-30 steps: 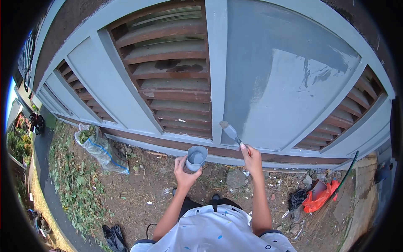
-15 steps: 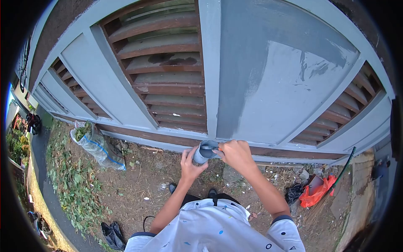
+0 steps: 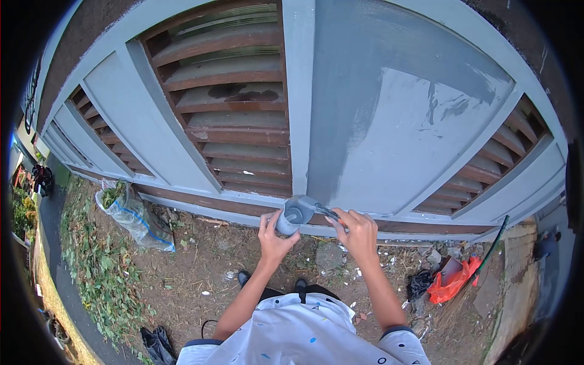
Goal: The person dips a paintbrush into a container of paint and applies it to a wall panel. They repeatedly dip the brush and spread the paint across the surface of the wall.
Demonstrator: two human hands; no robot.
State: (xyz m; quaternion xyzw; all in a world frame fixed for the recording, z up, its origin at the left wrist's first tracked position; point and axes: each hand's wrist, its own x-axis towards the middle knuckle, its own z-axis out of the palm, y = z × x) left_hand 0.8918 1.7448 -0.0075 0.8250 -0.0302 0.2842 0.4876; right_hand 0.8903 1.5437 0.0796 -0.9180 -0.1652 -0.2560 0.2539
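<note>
Clear bag: at nine o'clock from the cup, I see this bag (image 3: pixel 137 220) of leaves on the ground.
Louvres: brown slats (image 3: pixel 237 134) at eleven o'clock.
Left hand: my left hand (image 3: pixel 277 244) holds the cup, thumb on one side and fingers curled round the other. If that grip slackened, I judge the cup could tip and spill.
Cup: the cup (image 3: pixel 288 225) is just below the wall's bottom edge, mouth showing, grey paint inside. A hard push on its rim could twist it out of my fingers.
Brush: the brush (image 3: pixel 311 204) has its head at the cup's rim, between one and two o'clock; the handle slants toward four. Too much paint in the bristles could drip on my hand or the ground.
Right hand: at three o'clock, my right hand (image 3: pixel 360 236) pinches the handle between thumb and fingers. A loose pinch could let the brush roll or drop.
Panel: between one and two o'clock, the panel (image 3: pixel 420 164) has darker grey along its left and top; a sleeve brushing it might smear any wet patch.
Orange bag: the bag (image 3: pixel 453 283) lies near four o'clock.
</note>
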